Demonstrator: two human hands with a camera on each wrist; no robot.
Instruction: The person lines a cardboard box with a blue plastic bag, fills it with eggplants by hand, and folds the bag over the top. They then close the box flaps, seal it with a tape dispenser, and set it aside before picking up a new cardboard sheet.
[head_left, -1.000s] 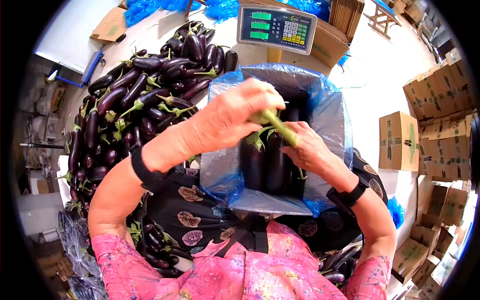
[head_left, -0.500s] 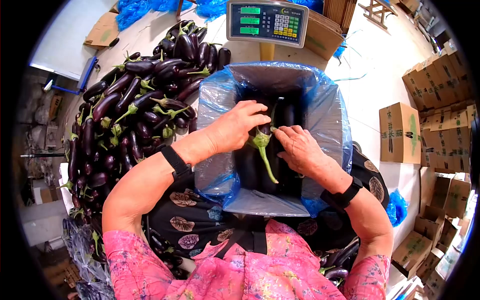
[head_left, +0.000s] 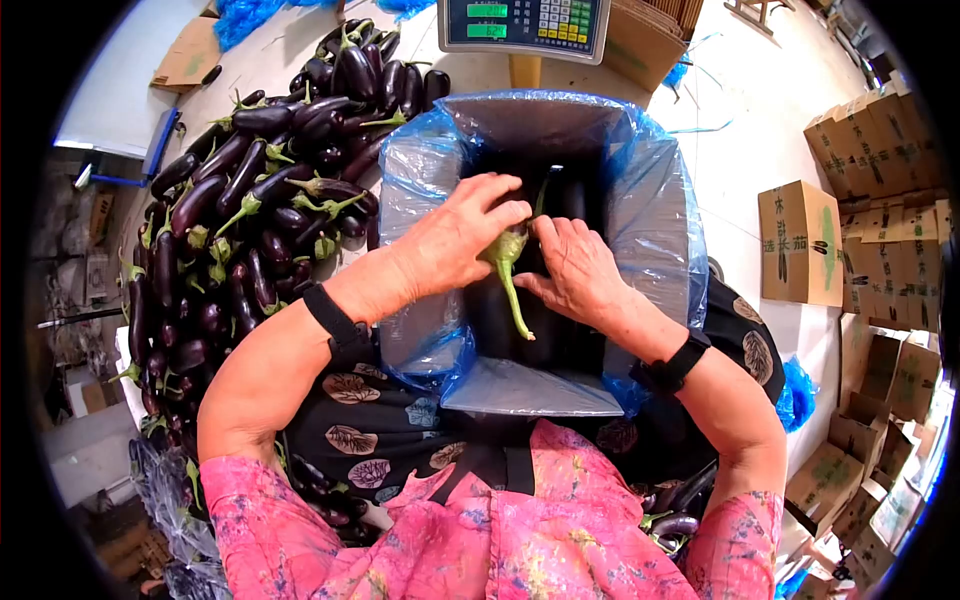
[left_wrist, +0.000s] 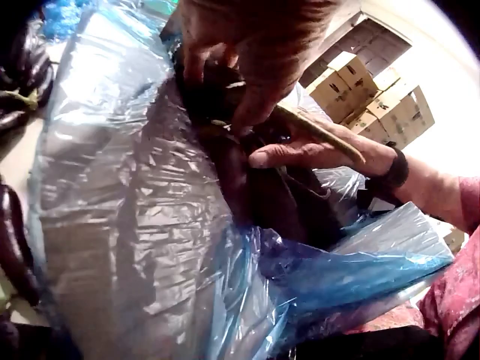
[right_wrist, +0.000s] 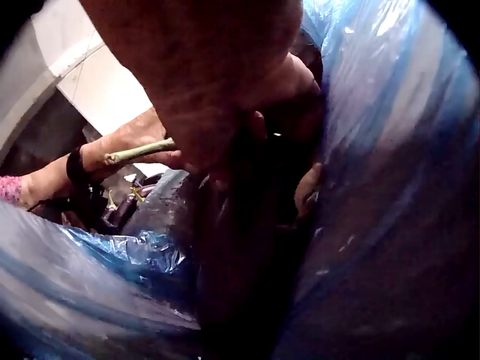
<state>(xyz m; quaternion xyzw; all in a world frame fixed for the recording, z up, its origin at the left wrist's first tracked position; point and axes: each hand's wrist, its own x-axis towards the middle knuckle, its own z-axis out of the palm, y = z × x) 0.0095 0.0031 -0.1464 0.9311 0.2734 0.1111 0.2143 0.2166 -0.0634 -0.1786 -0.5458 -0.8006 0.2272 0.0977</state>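
Note:
A box lined with blue plastic [head_left: 655, 215] holds dark eggplants; its inside is in deep shadow. Over it, my left hand [head_left: 455, 235] has its fingers curled round the top of an eggplant whose green cap and stem [head_left: 511, 270] point toward my body. My right hand [head_left: 580, 265] lies just right of that cap, fingers bent down toward the same eggplant; whether it grips is hidden. In the left wrist view the stem [left_wrist: 322, 135] sticks out between the left hand [left_wrist: 255, 45] and the right hand [left_wrist: 300, 150]. The right wrist view is mostly dark.
A large heap of eggplants [head_left: 270, 200] lies left of the box. Beyond the box stands a scale display [head_left: 525, 25]. Cardboard cartons [head_left: 800, 243] are stacked at the right, with crumpled blue plastic [head_left: 796, 392] nearby. More eggplants [head_left: 675, 523] lie beside my lap.
Both hands came down from above the box with the eggplant, which now lies inside it. Since half a second ago the hands have shifted only slightly, and the head view has moved.

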